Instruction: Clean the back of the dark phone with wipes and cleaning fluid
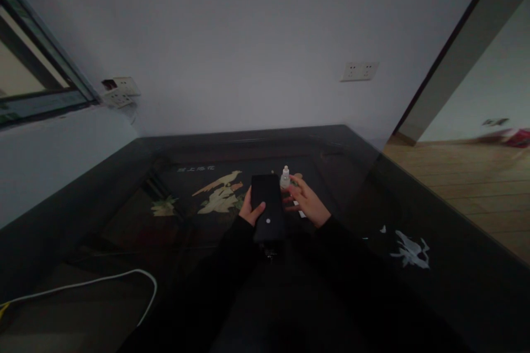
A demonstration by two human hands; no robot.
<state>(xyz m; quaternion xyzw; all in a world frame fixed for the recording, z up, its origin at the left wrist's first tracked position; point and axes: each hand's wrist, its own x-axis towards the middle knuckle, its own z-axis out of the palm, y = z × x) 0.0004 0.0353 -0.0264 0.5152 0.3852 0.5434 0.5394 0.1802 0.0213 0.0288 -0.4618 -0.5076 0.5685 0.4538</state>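
Observation:
My left hand (250,210) grips a black phone (268,208) from its left side, thumb across the dark screen. The phone is held flat over the dark glossy table (124,193). My right hand (305,201) lies just right of the phone with its fingers stretched out, fingertips beside a small white dropper bottle (285,177) that stands upright on the table. I cannot tell whether the fingers touch the bottle. Both forearms wear black sleeves.
The table top carries an inlaid pale bird picture (219,193). A white cable (103,281) loops at the near left. White scraps (409,251) lie at the right. Wall sockets (358,71) sit behind; a wooden floor (467,176) opens to the right.

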